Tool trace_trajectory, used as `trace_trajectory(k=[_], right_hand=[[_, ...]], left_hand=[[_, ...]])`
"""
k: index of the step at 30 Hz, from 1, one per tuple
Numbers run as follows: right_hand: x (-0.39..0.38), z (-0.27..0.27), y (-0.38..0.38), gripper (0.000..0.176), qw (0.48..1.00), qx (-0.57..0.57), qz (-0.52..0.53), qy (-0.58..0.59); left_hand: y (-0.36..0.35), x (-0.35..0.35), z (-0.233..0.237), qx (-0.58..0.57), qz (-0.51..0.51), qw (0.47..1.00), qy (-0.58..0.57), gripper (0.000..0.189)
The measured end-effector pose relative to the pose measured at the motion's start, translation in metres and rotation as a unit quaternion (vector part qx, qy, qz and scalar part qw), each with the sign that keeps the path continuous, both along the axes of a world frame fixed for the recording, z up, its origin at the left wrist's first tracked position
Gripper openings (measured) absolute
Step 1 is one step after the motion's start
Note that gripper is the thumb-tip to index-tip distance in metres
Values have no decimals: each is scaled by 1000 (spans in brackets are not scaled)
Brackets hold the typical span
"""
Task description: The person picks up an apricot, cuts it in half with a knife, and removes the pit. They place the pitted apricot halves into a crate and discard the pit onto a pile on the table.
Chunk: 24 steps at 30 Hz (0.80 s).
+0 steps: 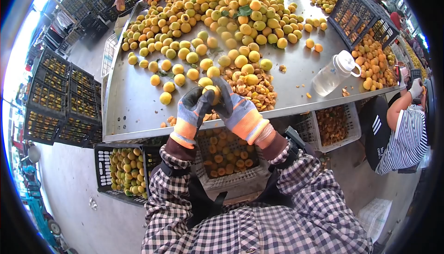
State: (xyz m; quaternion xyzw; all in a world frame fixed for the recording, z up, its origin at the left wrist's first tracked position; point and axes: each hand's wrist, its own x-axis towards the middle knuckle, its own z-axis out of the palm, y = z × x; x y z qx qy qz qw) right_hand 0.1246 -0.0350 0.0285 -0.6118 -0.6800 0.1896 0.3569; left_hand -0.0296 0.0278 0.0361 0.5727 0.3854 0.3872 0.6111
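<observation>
Left hand, right hand grip 1 apricot together

Looks down on a steel table filling the upper half of the frame. Shows the left hand and the right hand, in grey and orange gloves, together gripping one apricot at centre, over the table's near edge. Shows a heap of whole fruit across the top, cut pieces just right of the hands, and a clear bottle lying at right. Below the hands, shows a white basket of halves; at lower left, a black crate; at the right edge, a co-worker's striped shirt.
</observation>
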Motion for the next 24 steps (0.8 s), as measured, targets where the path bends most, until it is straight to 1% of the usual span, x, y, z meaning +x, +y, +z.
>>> trace_trajectory(k=[1, 2, 4, 5, 6, 8, 9, 10, 11, 12, 13, 14, 15, 16, 18, 19, 20, 22, 24], right_hand=[[3, 3, 1, 70, 998, 43, 20, 29], [4, 4, 2, 70, 994, 87, 41, 58], [4, -12, 7, 70, 995, 70, 52, 40], [4, -20, 9, 69, 996, 54, 64, 22], [2, -18, 9, 69, 996, 53, 63, 23], [-4, -14, 8, 61, 989, 114, 71, 66], [-4, -10, 7, 61, 989, 113, 72, 67], [-4, -4, 7, 57, 984, 110, 83, 110], [-3, -1, 6, 53, 978, 106, 93, 151], [-4, 1, 7, 53, 978, 107, 93, 150], [-5, 2, 8, 51, 958, 96, 95, 254], [-5, 4, 8, 49, 926, 84, 95, 355], [2, 12, 5, 51, 927, 71, 105, 352], [6, 9, 7, 51, 928, 72, 106, 351], [12, 4, 12, 50, 920, 37, 92, 380], [13, 5, 13, 48, 914, 51, 75, 396], [15, 8, 12, 48, 914, 51, 75, 396], [20, 17, 9, 45, 916, -14, 36, 398], [26, 22, 5, 43, 919, -10, 53, 390]], left_hand=[[-1, -1, 6, 45, -21, 998, 39, 36], [-1, 0, 3, 43, -21, 998, 38, 36], [-1, 2, 1, 127, -31, 991, 33, 33], [-3, 3, 1, 97, -30, 995, -17, 32], [-6, 4, 5, 96, -30, 995, -17, 32], [-11, 6, 10, 82, 0, 996, -39, 34], [-14, 9, 16, 72, 13, 996, -57, 34], [-14, 8, 15, 73, 13, 996, -56, 34], [-13, 7, 14, 107, 9, 993, -47, 33], [-11, 6, 12, 140, 5, 989, -39, 32], [-11, 3, 11, 141, 6, 989, -40, 32], [-12, -1, 8, 114, 2, 992, -46, 32], [-13, -2, 9, 87, -3, 995, -51, 33], [-14, 0, 11, 88, -2, 995, -51, 33], [-18, 3, 19, 26, -45, 994, -91, 37], [-16, 2, 22, 28, -77, 993, -84, 40], [-17, 4, 25, 29, -77, 993, -84, 40], [-17, 8, 31, -15, -35, 991, -127, 39], [-13, 3, 30, -22, -31, 990, -136, 39]])
